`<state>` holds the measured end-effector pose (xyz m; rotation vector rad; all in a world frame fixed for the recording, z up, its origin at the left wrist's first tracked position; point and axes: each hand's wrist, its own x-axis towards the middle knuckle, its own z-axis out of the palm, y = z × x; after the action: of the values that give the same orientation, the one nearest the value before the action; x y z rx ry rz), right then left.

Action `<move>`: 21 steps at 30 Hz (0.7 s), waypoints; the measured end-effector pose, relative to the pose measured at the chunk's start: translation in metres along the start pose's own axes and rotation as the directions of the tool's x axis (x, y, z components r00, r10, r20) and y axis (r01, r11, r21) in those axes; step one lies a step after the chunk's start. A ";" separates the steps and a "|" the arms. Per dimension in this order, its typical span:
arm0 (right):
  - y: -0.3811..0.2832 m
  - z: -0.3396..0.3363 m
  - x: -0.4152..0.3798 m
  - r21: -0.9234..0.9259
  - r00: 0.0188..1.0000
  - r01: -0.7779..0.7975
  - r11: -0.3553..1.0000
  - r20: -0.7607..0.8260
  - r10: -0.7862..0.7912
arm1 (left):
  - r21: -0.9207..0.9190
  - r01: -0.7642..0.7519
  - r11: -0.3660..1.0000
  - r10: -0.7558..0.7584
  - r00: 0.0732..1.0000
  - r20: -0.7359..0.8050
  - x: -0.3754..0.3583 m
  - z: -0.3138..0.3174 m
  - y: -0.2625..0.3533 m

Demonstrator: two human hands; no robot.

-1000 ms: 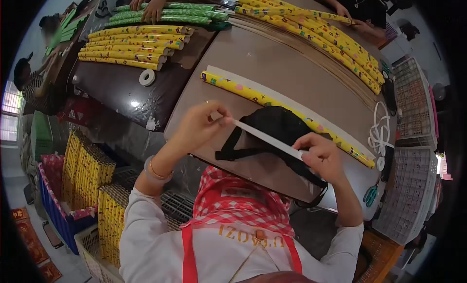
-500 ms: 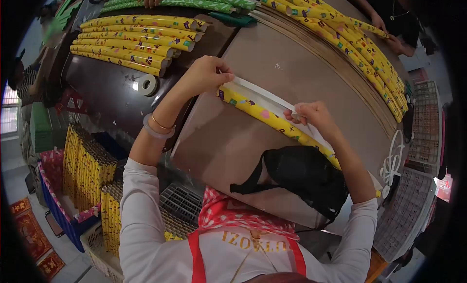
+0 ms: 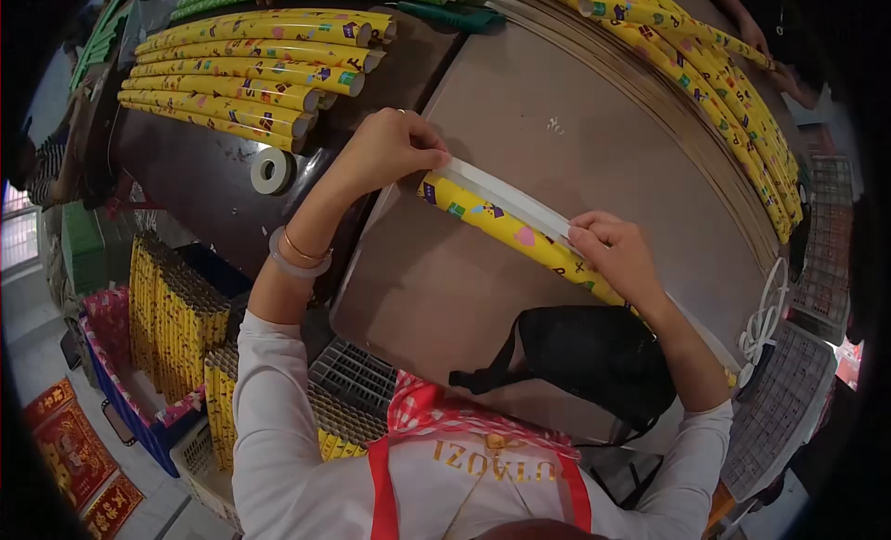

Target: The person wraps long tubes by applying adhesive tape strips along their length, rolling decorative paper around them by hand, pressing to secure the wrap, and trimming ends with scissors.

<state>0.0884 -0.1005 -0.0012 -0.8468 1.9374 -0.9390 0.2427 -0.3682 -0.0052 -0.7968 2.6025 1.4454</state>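
A yellow patterned roll of wrapping paper (image 3: 492,225) lies slantwise on the brown table, with a white strip (image 3: 510,192) along its upper edge. My left hand (image 3: 394,146) is closed, thumb and fingers pinching the strip's left end just above the roll's end. Farther right, my right hand (image 3: 617,252) is closed in a pinch on the same white edge and covers part of the roll. The roll's far right part passes under my right forearm. A black bag (image 3: 594,354) with a strap lies just below the roll, nearest my right arm.
Several yellow rolls (image 3: 241,71) lie at upper left beside a tape ring (image 3: 273,171). More yellow rolls (image 3: 715,85) and long brown strips (image 3: 640,95) line the far edge, near another person's hand (image 3: 794,81). A blue bin (image 3: 172,438) of upright rolls stands at lower left.
My right hand has closed more firmly at the white edge and the strip now lies straighter along the roll. My left hand keeps its pinch. The whole view has shifted slightly.
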 end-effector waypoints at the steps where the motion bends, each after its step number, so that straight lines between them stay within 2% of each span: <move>1: 0.000 0.000 0.001 -0.023 1.000 0.001 1.000 -0.003 -0.001 | 0.031 -0.037 0.999 0.037 0.999 -0.016 0.001 -0.001 -0.003; 6: -0.005 -0.001 0.000 -0.053 0.999 -0.035 0.998 -0.013 0.035 | 0.036 -0.023 0.999 0.023 1.000 -0.016 0.002 0.000 -0.006; 9: -0.002 0.001 0.001 0.004 1.000 0.000 1.000 -0.010 0.000 | 0.054 -0.002 0.999 0.003 1.000 -0.024 0.002 0.000 -0.005; 11: -0.005 0.000 0.001 0.040 0.998 -0.063 0.997 -0.004 0.063 | 0.059 -0.001 0.998 0.003 0.999 -0.036 0.003 0.001 -0.004; 14: -0.002 0.001 0.001 0.000 1.000 0.001 1.000 -0.022 -0.001 | 0.109 -0.005 0.994 0.010 0.999 -0.044 0.003 0.003 -0.003; 21: -0.001 0.001 0.001 0.014 1.000 -0.029 0.999 -0.010 0.030 | 0.144 0.008 0.989 0.003 0.997 -0.077 0.002 0.006 -0.001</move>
<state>0.0893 -0.1023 -0.0011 -0.8047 1.9445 -0.9401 0.2401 -0.3647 -0.0099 -0.8534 2.7238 1.2311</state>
